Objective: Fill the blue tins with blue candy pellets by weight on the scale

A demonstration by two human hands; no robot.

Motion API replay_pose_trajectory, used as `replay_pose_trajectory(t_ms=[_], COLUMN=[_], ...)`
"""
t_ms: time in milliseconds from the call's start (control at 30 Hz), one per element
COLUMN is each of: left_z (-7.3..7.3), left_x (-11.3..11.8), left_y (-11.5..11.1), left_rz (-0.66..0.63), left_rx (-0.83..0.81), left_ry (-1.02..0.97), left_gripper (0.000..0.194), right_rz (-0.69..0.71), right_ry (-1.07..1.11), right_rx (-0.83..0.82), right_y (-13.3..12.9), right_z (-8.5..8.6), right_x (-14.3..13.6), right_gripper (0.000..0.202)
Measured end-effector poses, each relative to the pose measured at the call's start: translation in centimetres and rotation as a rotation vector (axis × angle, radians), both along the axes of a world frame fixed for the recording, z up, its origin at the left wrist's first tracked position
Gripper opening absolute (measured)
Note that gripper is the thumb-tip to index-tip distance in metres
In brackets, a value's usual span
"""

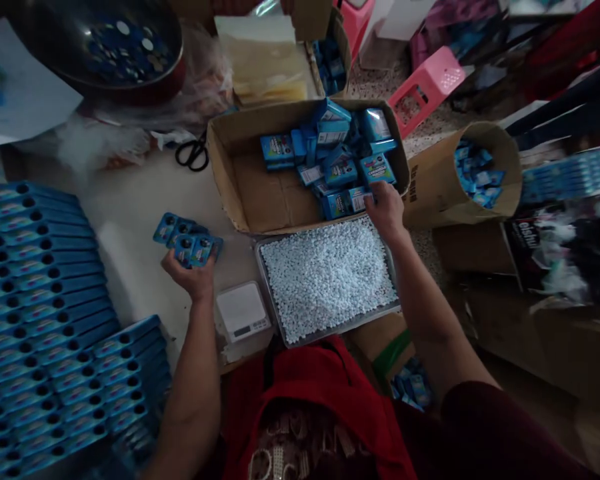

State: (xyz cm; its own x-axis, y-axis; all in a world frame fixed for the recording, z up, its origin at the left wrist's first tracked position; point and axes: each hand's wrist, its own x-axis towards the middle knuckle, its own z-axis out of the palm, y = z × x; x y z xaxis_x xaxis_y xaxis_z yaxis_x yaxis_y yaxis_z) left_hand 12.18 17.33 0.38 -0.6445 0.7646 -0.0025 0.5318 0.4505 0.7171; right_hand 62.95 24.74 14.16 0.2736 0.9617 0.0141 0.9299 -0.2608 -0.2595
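Note:
My left hand grips a small cluster of blue packets above the table, left of a white digital scale. My right hand reaches over the near right edge of an open cardboard box. Its fingers are bent at a blue packet among several wrapped blue packets heaped in the box's right half; whether they grip it is hard to tell. Below the box, a metal tray holds a heap of small pale blue pellets.
Stacked blue boxes fill the left side. Black scissors lie beside the cardboard box. A large bowl stands at the back left. At the right are a pink stool and a round-mouthed carton of blue packets.

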Motion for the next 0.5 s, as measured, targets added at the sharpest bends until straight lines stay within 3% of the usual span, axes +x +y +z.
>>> replay_pose_trajectory(t_ms=[100,167,233,300,367,400,433,500], left_z=[-1.3,-0.7,1.2,4.1,7.2,8.4,9.2,9.5], left_x=[1.0,1.4,1.9,3.4,6.8,9.3,12.2,18.7], left_y=[1.8,1.4,0.3,-0.3,0.7,2.0,3.6,7.7], left_rz=[-0.009,-0.014,0.016,0.001,-0.141,-0.293,-0.49,-0.702], left_rx=[-0.031,-0.049,-0.029,0.029,0.074,0.051,-0.014,-0.056], left_ry=[0.009,0.021,0.064,0.117,0.081,-0.02,-0.165,-0.296], left_gripper=[0.097,0.111,0.119,0.093,0.042,0.023,0.016,0.027], right_rz=[-0.032,0.057,0.205,0.305,0.376,0.404,0.423,0.444], right_ry=[-0.118,-0.196,-0.279,-0.347,-0.378,-0.377,-0.374,-0.374], right_rx=[-0.292,-0.383,-0.462,-0.543,-0.605,-0.62,-0.623,-0.61], right_y=[3.7,4.3,4.5,5.1,6.2,6.8,7.5,8.5], right_z=[0.4,0.5,0.4,0.1,-0.4,-0.5,-0.7,-0.6], right_x=[0.6,0.5,0.3,0.3,0.4,0.5,0.6,0.7], right_gripper=[0.041,0.048,0.062,0.067,0.062,0.058,0.056,0.053])
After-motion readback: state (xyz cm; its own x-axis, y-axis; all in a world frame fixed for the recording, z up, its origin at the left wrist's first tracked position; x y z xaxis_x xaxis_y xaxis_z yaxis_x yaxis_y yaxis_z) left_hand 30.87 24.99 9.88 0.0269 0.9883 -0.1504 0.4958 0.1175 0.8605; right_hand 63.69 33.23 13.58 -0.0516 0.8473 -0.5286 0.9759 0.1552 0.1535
